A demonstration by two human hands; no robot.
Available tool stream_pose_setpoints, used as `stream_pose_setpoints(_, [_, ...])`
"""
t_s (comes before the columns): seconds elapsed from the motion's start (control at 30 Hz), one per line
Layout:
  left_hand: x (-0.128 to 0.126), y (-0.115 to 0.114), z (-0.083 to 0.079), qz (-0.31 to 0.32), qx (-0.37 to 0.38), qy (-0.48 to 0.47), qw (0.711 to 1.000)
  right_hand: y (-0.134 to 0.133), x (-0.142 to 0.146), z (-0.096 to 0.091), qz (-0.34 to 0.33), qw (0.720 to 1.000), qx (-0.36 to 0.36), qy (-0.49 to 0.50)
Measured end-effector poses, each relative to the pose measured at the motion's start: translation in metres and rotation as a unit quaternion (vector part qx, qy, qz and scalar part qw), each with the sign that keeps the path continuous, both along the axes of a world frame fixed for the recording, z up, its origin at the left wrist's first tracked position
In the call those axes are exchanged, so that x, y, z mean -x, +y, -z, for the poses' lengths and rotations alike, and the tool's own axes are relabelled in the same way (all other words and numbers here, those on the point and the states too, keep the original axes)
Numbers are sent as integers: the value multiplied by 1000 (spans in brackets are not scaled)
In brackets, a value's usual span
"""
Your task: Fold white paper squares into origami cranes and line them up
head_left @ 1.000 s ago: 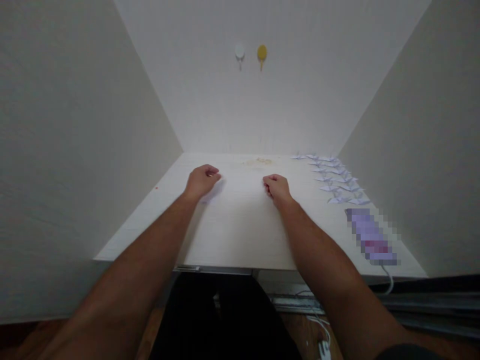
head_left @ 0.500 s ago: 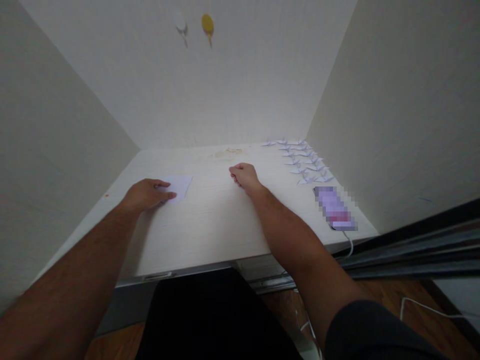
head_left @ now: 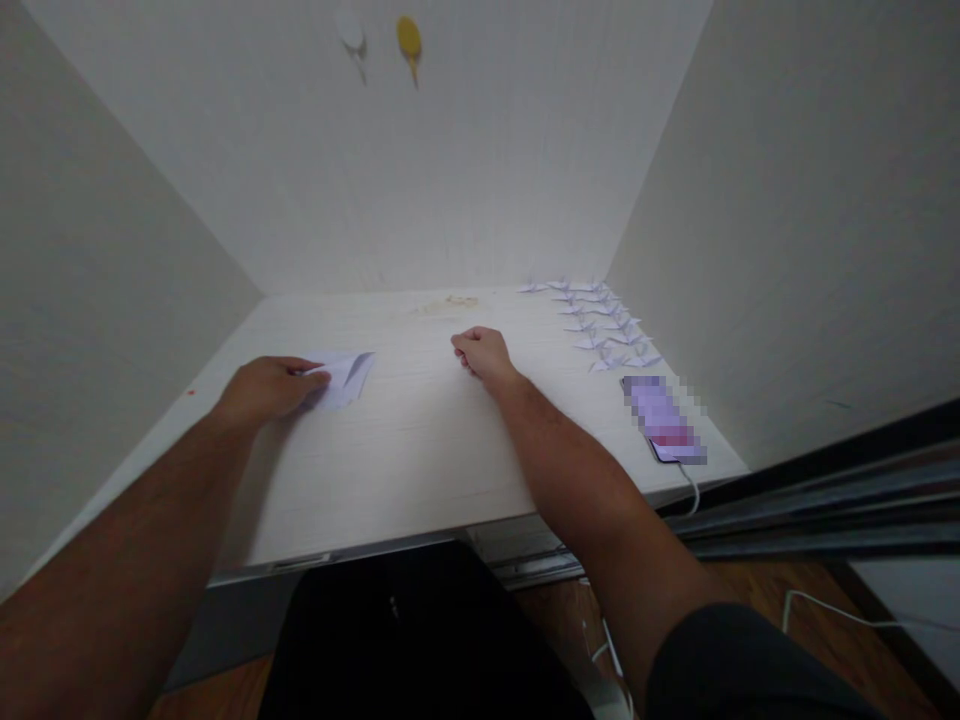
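Observation:
At the left of the white table, my left hand (head_left: 274, 388) pinches a sheet of white paper (head_left: 351, 372) between thumb and fingers. Its near right corner lifts up and curls, with more white paper (head_left: 341, 404) lying beneath it. My right hand (head_left: 481, 352) rests in a loose fist near the middle of the table, with the fingers curled under. Nothing shows in it, and it is well apart from the paper.
Several folded white paper cranes (head_left: 592, 325) stand in rows at the back right. A phone (head_left: 664, 418) with a white cable (head_left: 691, 490) lies in front of them. White walls close in the table (head_left: 397, 460); a yellow hook (head_left: 409, 40) and a white hook (head_left: 351, 32) hang at the back.
My left hand has closed its pinch on the paper, and the top sheet now lifts and bends at its right side. My right hand keeps its fist. The view has shifted slightly.

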State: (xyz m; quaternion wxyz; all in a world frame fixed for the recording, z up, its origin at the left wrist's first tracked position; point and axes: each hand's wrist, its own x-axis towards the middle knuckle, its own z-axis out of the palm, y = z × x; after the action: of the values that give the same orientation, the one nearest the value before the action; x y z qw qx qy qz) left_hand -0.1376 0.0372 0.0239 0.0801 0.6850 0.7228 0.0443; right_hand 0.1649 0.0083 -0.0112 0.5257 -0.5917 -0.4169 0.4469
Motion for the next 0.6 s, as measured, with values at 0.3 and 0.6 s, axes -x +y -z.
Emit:
stream_pose_setpoints(0.3, [-15, -18, -21, 9, -194, -90, 977, 2, 3, 9, 23, 994, -66, -80])
stream_pose_setpoints(0.6, [-82, -24, -19, 127, 11, -582, 803, -18, 23, -9, -88, 972, -210, -50])
